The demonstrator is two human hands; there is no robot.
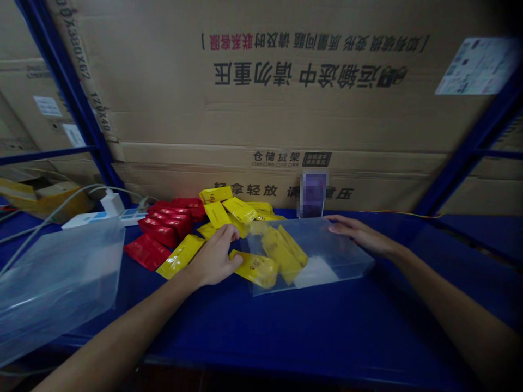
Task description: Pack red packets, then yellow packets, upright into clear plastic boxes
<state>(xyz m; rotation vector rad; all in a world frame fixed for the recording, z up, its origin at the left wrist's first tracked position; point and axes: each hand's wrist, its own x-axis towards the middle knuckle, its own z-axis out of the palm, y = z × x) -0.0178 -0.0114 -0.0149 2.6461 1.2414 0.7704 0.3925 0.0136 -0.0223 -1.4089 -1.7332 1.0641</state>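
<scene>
My left hand [216, 257] has its fingers curled, with the thumb against the near end of a yellow packet [255, 269]. That packet lies partly inside the mouth of a clear plastic bag [327, 239]. More yellow packets [283, 253] and a white sheet [315, 272] show through the bag's film. At the bag's far right side, my right hand [357, 233] grips the plastic between thumb and fingers. Just beyond my left hand is a loose heap of yellow packets [235, 209], and left of it a row of red packets [165, 224].
Another clear plastic bag [61, 277] lies on the left of the blue table [310, 332]. A power strip [92, 218] with cables sits behind it. A phone-like purple object [314, 195] stands against the large cardboard box [265, 120]. Blue rack posts [69, 81] flank the box.
</scene>
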